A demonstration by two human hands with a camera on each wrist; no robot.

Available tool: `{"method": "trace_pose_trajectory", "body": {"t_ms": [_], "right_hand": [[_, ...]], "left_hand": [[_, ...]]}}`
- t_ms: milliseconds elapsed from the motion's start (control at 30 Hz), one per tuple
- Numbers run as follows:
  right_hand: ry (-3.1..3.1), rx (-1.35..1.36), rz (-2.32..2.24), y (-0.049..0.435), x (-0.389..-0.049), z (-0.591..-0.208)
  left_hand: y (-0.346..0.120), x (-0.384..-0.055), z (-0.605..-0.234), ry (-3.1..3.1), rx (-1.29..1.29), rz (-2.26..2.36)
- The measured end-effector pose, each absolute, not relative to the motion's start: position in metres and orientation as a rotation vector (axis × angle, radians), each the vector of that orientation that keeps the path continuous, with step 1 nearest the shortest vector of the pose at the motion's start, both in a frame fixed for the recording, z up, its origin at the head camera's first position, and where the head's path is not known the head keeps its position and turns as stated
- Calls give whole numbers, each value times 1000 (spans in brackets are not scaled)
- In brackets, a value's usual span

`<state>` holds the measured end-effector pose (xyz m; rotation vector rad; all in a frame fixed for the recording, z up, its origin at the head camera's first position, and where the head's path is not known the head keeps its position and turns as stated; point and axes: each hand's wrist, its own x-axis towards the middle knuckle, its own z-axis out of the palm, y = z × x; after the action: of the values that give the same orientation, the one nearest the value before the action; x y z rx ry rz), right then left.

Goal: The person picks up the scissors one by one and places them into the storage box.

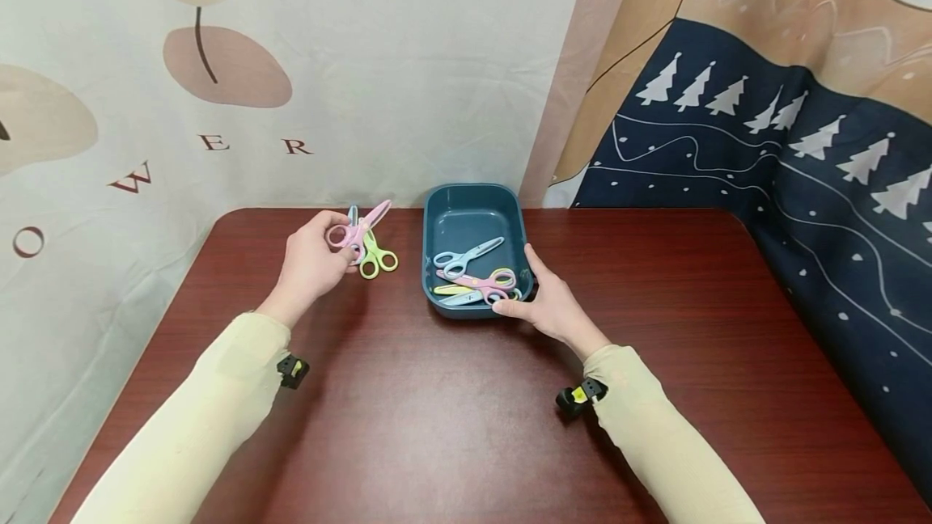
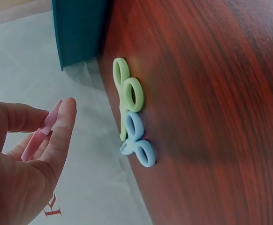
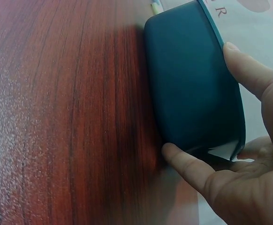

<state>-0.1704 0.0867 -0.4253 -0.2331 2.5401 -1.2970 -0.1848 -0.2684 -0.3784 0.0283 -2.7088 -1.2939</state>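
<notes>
Two hands over a dark red desk [image 1: 451, 427]. Teal tray [image 1: 447, 209] sits mid-desk near the back edge, with blue, pink and yellow scissors inside. Right hand [image 1: 549, 306] has its fingers [image 3: 185, 164] clamped on the tray's near right corner. Left hand [image 1: 309, 265], left of the tray, pinches pink scissors [image 1: 358, 230] above the desk. Green scissors [image 1: 376, 255] and blue-handled scissors [image 2: 137, 143] lie just below.
</notes>
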Motion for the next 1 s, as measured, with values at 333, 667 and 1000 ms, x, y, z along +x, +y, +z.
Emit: {"method": "trace_pose_trajectory", "body": {"t_ms": [333, 667, 1000], "right_hand": [[2541, -226, -1283, 87, -170, -424], [2537, -221, -1281, 87, -170, -424], [2537, -219, -1293, 86, -170, -425]], "left_hand": [[-263, -186, -375, -2738, 19, -1272], [-252, -185, -371, -2732, -7, -1278], [-242, -187, -369, -2763, -34, -1270]]}}
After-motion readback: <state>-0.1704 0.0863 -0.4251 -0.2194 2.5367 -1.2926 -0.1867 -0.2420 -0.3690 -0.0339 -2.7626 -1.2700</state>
